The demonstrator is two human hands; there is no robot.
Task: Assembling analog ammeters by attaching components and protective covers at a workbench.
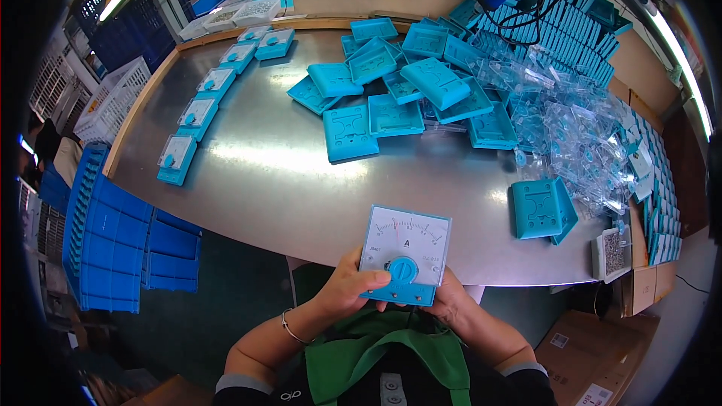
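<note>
My green apron [391, 349] filled the near edge of the view as I held a square meter [407, 244] just above the front of a metal table [256, 195]. My left hand [346, 286] gripped its lower left side, the thumb at the rim of the round blue knob [404, 271]. My right hand [453, 299] held the lower right side, its fingers hidden behind, so I could not tell how firmly they pressed. With its dial, needle and knob in place, the piece looked largely put together, though I could not see its back.

Along the table's left side stood six similar meters [197, 114], five in a line and one beside them, apparently at the same stage or finished. Much more looked undone: loose turquoise cases [351, 134] lay jumbled across the middle, further cases [579, 30] rose in stacks at the back right, and clear plastic covers [575, 143] were heaped beside them, apart from any case. At the right edge, near a pair of cases [538, 209], sat a white tray [599, 257] of small parts, too tiny to identify.
</note>
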